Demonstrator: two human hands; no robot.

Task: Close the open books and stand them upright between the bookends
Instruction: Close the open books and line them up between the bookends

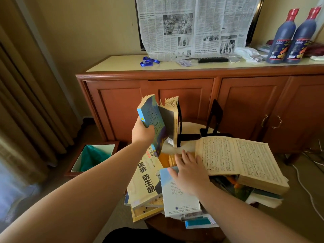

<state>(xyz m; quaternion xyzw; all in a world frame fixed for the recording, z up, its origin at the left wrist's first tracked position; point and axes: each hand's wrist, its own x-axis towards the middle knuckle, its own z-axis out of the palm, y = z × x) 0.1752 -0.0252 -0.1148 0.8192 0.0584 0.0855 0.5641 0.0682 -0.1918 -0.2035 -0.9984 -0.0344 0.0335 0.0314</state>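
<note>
- left hand (142, 131) grips blue book (154, 123) by its lower spine edge, fingers curled round it; book is tilted, held off the table, leaning against the upright book (172, 120)
- upright book stands against the outer side of left bookend (179, 123), not in the gap; right bookend (215, 116) well apart
- right hand (188, 172) lies flat, fingers straight, on the pile beside the open book (240, 158); holds nothing
- risk: pushing the blue book sideways could topple the upright one or shove the bookend, nothing braces it
- risk: pile (157, 186) overhangs the table edge; pulling from under the open book may slide it off
- open book not closed yet
</note>
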